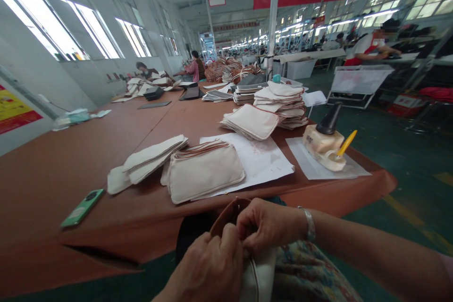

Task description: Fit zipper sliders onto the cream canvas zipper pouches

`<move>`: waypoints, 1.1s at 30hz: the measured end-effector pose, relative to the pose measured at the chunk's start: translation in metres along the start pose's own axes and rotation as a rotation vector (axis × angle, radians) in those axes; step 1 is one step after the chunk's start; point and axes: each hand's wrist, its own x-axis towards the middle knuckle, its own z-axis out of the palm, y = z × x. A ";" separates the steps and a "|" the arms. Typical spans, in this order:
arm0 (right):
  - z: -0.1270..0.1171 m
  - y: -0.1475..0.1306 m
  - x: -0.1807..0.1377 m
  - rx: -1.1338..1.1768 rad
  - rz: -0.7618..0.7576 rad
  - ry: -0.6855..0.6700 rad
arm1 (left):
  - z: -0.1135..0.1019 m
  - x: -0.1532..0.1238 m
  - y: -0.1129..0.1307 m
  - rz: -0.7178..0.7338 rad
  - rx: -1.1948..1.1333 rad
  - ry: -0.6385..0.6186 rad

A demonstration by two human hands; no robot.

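Observation:
Over my lap, both hands grip a sewn piece point(264, 271) of off-white fabric with a brown leather-like part at its top. My left hand point(212, 264) is closed around its near side, with the fingers curled. Fingertips of my right hand point(267, 224) pinch the piece just beside the left thumb; what lies between them is hidden. Beyond the hands, a stack of off-white panels point(207, 172) with brown edges lies near the table's front edge. More off-white panels point(152, 155) lean to its left.
The brown-covered table point(88, 151) carries a green phone point(82, 208), white paper point(269, 160), taller panel stacks point(283, 104) and dark pieces point(191, 93). At right stand a cream container point(323, 144) with a black cone top and a yellow-handled tool point(347, 143). Other people work farther off.

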 end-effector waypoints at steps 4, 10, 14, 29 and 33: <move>0.002 -0.005 -0.003 -0.124 0.018 0.000 | 0.006 -0.003 0.004 -0.104 0.061 0.010; 0.005 -0.009 -0.010 -0.292 -0.002 0.107 | 0.013 -0.014 -0.006 -0.286 -0.423 0.217; 0.004 -0.007 -0.010 -0.233 -0.051 0.064 | 0.004 -0.012 -0.019 -0.477 -0.988 0.108; -0.005 -0.002 -0.008 0.384 -0.037 -0.160 | 0.007 -0.011 -0.033 -0.586 -1.830 -0.431; -0.004 -0.003 -0.006 0.296 -0.043 -0.185 | 0.000 -0.010 -0.035 -0.553 -1.743 -0.450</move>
